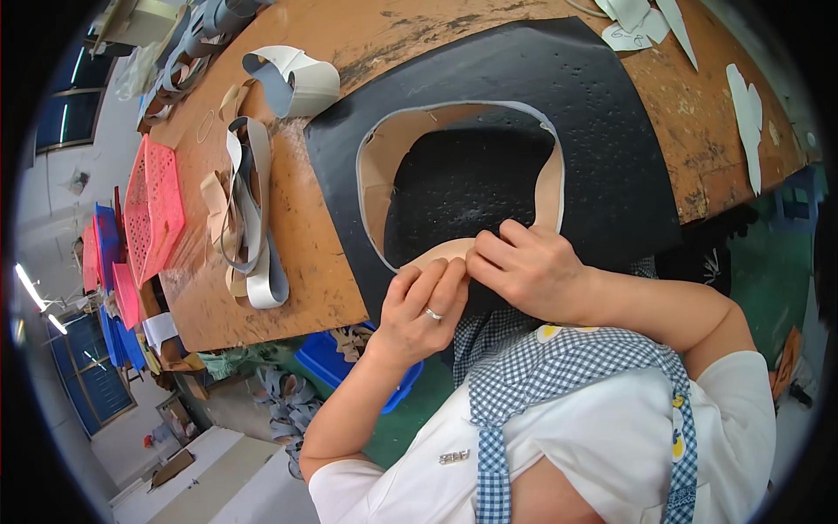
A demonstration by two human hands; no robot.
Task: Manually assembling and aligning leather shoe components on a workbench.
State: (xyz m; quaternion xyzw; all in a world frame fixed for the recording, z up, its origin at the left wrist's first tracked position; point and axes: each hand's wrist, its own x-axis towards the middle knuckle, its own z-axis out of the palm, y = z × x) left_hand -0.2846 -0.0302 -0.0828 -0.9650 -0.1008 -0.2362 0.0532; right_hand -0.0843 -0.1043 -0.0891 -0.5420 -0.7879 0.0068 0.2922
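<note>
A wide band [378, 179], tan inside with a thin grey edge, stands on its side as a rounded loop on a black mat [611, 131]. At the loop's near side, my left hand [419, 306], with a ring on one finger, pinches the band's edge. Right beside it my right hand [532, 271] grips the same edge, its fingertips nearly touching the left ones. Both hands are closed on the band. My fingers hide the stretch of edge between them.
Left of the mat lie several strips and loops of white, grey and tan material [253, 201]. A pink perforated basket [153, 205] stands at the wooden table's [314, 297] left edge. White cut pieces [745, 127] lie at the right. Below the table sits a blue bin [327, 362].
</note>
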